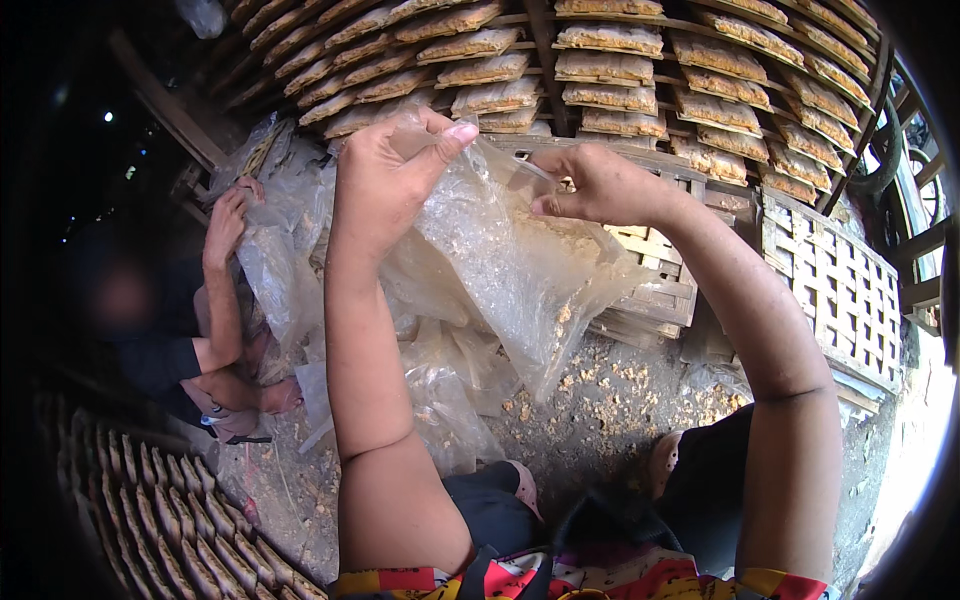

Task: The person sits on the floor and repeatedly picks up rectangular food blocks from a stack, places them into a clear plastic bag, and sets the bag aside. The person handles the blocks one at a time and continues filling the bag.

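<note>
A large clear plastic sheet (517, 277) hangs in front of me, its folds smeared with orange-brown crumbs. My left hand (401, 169) pinches its upper edge between thumb and fingers, the thumb pointing right. To the right, my right hand (592, 180) has curved fingers at the sheet's upper right edge, with plastic between thumb and fingers. Below and behind the sheet lie more crumpled plastic sheets (442, 405), partly hidden by it and by my left arm.
A co-worker (217, 360) crouches at the left, hands at other plastic (277, 270). Racks of orange-and-white slabs (607, 67) stand ahead; more slabs (180, 517) are at the lower left. Woven slatted trays (825, 285) lean at the right. Crumbs (600, 382) litter the floor.
</note>
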